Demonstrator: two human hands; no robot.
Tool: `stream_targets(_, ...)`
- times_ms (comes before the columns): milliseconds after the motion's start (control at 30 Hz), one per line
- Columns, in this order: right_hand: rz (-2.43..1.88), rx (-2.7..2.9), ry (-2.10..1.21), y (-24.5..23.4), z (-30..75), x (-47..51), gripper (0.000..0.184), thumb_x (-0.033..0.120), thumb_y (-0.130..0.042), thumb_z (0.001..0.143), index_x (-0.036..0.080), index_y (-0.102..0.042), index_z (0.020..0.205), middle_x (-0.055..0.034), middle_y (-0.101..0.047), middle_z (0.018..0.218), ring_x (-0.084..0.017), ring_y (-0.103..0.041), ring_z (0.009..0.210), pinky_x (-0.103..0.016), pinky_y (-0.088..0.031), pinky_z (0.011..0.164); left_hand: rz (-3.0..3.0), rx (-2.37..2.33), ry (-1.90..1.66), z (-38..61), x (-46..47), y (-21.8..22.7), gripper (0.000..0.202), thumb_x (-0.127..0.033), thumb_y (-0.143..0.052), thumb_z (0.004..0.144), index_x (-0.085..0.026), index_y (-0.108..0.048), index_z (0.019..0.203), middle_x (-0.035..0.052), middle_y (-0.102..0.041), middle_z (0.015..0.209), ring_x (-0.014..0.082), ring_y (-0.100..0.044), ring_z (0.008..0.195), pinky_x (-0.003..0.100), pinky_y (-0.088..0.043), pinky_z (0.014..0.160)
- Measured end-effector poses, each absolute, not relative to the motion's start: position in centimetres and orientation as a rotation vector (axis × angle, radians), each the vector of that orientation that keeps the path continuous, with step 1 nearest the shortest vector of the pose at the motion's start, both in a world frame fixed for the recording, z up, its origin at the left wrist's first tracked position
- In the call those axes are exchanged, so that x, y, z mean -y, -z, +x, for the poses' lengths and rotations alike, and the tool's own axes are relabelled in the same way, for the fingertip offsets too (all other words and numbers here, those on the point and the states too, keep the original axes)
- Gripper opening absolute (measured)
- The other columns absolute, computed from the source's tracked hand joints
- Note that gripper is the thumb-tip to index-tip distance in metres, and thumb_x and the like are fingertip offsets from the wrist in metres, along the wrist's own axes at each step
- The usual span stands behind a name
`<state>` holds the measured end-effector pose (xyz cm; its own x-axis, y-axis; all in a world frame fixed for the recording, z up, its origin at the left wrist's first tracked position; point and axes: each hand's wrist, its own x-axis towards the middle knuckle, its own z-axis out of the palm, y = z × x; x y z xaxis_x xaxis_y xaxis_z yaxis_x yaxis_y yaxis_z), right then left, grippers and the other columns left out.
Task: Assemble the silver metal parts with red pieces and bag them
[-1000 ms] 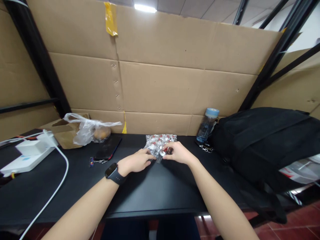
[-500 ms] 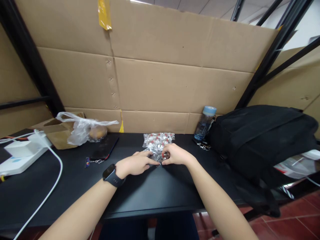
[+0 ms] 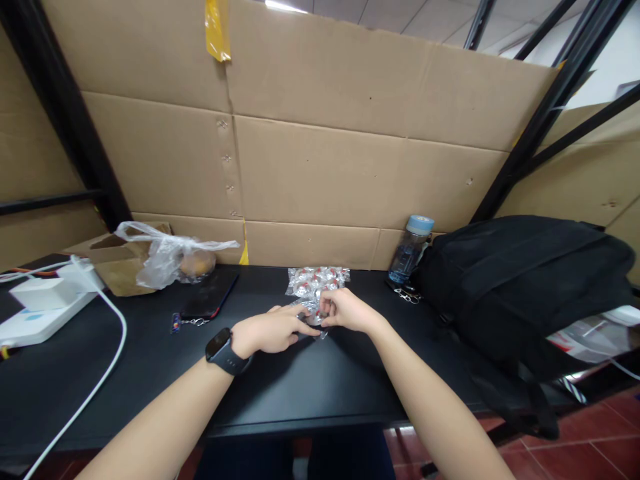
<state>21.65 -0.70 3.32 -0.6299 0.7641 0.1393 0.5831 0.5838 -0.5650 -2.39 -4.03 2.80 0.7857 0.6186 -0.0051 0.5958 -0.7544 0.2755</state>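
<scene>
On the black table, a cluster of small round silvery items with red marks, in clear crinkly wrapping, lies just beyond my hands. Fingers apart, my left hand wears a dark watch, its index fingertip pressing a small piece of clear plastic on the tabletop. My right hand comes in from the other side with thumb and fingers pinched together, close against a nearer wrapped silvery item. What exactly sits in that pinch is hidden by the fingers.
A dark phone with a charm and a tied plastic bag are at left, near a white power strip. A blue-capped bottle and a black backpack stand at right. Cardboard walls the back.
My right hand's fingers have drawn closer together, and the brown-and-red round thing seen in them before is now mostly out of sight. The left hand has barely moved; the view has shifted slightly.
</scene>
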Motion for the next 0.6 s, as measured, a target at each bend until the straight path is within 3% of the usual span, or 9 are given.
stream_targets(133, -1.196, 2.393, -0.321, -3.0, 20.3, 0.9, 0.037, 0.027, -0.088, 0.062, 0.019, -0.061, 0.085, 0.0033, -0.06, 0.079, -0.013, -0.055, 0.072, -0.022, -0.034, 0.061, 2.71, -0.985, -0.118, -2.6, 4.0, -2.7, 0.053, -0.018, -0.052, 0.09, -0.053, -0.058, 0.129, -0.002, -0.046, 0.144, 0.0281, -0.049, 0.128, 0.046, -0.039, 0.109)
stream_targets(367, -1.395, 2.314, -0.107, -2.4, 18.8, 1.3, 0.043, 0.041, -0.087, 0.064, 0.022, -0.06, 0.092, -0.0007, -0.063, 0.091, -0.018, -0.057, 0.08, -0.025, -0.03, 0.061, 2.723, -1.006, -0.093, -2.9, 4.2, -2.9, 0.055, -0.015, -0.055, 0.086, -0.054, -0.062, 0.123, -0.0013, -0.044, 0.145, 0.0313, -0.037, 0.135, 0.054, -0.031, 0.11)
stream_targets(600, -1.488, 2.314, -0.062, -2.1, 17.8, 2.0, 0.035, 0.034, -0.076, 0.077, 0.024, -0.06, 0.106, -0.0033, -0.069, 0.093, -0.02, -0.063, 0.081, -0.026, -0.036, 0.064, 2.69, -0.899, -0.011, -4.0, 3.7, -3.7, 0.054, -0.009, -0.05, 0.084, -0.05, -0.069, 0.114, -0.004, -0.048, 0.141, 0.0276, -0.042, 0.132, 0.047, -0.032, 0.111)
